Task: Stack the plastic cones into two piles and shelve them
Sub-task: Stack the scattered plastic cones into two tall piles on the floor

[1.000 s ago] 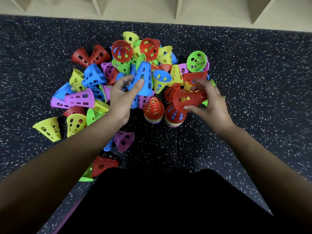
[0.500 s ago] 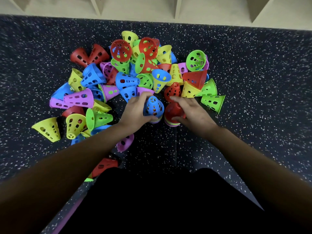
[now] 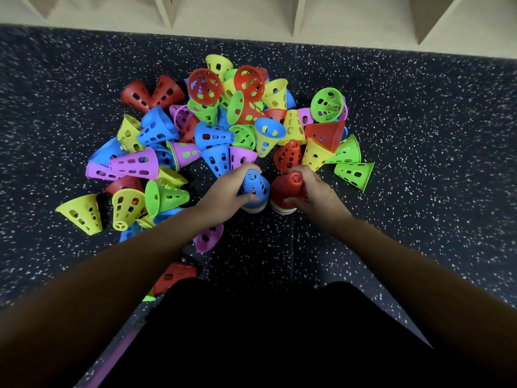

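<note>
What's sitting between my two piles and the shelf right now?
In the head view, the heap of loose cones lies between the blue-topped pile and red-topped pile and the shelf, then a strip of bare speckled floor.

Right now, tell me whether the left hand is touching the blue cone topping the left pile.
Touching. The head view shows the left hand wrapped round the blue cone, thumb on its lower side.

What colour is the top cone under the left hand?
The top cone is blue, clearest in the head view.
</note>
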